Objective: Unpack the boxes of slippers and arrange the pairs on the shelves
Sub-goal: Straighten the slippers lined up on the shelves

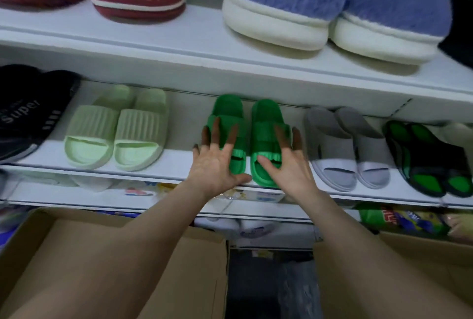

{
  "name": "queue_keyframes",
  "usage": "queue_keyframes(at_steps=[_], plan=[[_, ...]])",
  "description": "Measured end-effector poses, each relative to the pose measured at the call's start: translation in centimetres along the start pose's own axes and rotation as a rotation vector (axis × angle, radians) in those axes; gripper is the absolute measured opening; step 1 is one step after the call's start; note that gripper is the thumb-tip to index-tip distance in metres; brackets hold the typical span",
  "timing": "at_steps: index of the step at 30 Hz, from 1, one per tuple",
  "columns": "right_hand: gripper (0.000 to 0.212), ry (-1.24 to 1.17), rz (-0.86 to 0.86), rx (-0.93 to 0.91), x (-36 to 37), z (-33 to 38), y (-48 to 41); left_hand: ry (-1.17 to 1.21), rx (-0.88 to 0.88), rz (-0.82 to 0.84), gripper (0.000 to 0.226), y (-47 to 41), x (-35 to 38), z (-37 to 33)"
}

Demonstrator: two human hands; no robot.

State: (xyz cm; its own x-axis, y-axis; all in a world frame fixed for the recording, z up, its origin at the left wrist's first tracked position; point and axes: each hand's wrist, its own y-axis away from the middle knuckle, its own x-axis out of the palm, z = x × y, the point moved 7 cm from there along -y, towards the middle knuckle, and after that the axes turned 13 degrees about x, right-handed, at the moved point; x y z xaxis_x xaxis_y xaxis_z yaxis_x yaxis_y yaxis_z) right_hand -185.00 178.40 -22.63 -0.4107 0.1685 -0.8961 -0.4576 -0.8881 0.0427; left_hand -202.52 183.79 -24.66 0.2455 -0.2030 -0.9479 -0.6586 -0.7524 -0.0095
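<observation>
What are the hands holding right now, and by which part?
Nothing is gripped. Left hand and right hand rest open, fingers spread, on the straps of the green slippers standing on the shelf.

bare shelf [184,124] left of green slippers [245,139], grey slippers [345,147] crowding right

Left hand [215,165] and right hand [289,162] bare, fingers [217,130] long and slim, left forearm [143,237] and right forearm [358,237] bare from wrist to near edge
</observation>
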Motion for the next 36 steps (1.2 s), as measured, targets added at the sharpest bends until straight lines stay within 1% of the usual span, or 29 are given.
queue_keyframes(at_steps=[3, 7, 10, 12, 15, 21, 24, 26, 28, 30, 33, 36], plan=[[0.080, 0.048, 0.023, -0.049, 1.0, 0.9, -0.5, -0.008, -0.017, -0.073, 0.111, -0.3, 0.3, 0.5], [0.077, 0.046, -0.010, -0.096, 2.0, 2.7, -0.5, 0.046, -0.036, -0.109, 0.108, 0.7, -0.6, 1.2], [0.075, 0.041, -0.017, -0.116, 2.5, 3.4, -0.3, 0.035, -0.006, -0.198, 0.103, 1.7, -1.2, 1.7], [0.075, 0.048, -0.024, -0.117, 2.6, 3.5, -0.2, 0.037, 0.008, -0.215, 0.101, 1.7, -1.0, 1.8], [0.077, 0.070, -0.014, -0.103, 2.6, 3.5, -0.5, 0.058, -0.006, -0.186, 0.104, 1.1, -1.3, 1.6], [0.079, 0.113, 0.061, -0.081, 3.1, 3.6, -1.0, 0.058, -0.014, -0.095, 0.111, 0.6, -1.2, 1.9], [0.077, 0.114, 0.121, -0.084, 2.6, 3.4, -1.1, 0.005, -0.046, -0.016, 0.106, 0.6, -1.1, 2.3], [0.074, 0.094, 0.135, -0.111, 1.4, 2.9, -0.5, -0.082, -0.062, -0.004, 0.101, 0.5, -1.8, 2.1], [0.070, 0.059, 0.091, -0.139, -0.6, 1.7, 0.7, -0.124, -0.033, -0.067, 0.097, 0.5, -2.7, 1.0], [0.066, 0.036, -0.004, -0.143, -3.0, -0.2, 1.9, -0.105, 0.020, -0.123, 0.098, 0.5, -3.5, -1.0], [0.061, 0.030, -0.118, -0.054, -6.3, -4.8, 3.1, 0.011, 0.132, -0.133, 0.091, -0.1, -3.4, -5.1], [0.059, 0.044, -0.181, 0.030, -9.2, -10.1, 3.5, 0.037, 0.269, -0.170, 0.088, -1.5, -2.3, -10.1]])
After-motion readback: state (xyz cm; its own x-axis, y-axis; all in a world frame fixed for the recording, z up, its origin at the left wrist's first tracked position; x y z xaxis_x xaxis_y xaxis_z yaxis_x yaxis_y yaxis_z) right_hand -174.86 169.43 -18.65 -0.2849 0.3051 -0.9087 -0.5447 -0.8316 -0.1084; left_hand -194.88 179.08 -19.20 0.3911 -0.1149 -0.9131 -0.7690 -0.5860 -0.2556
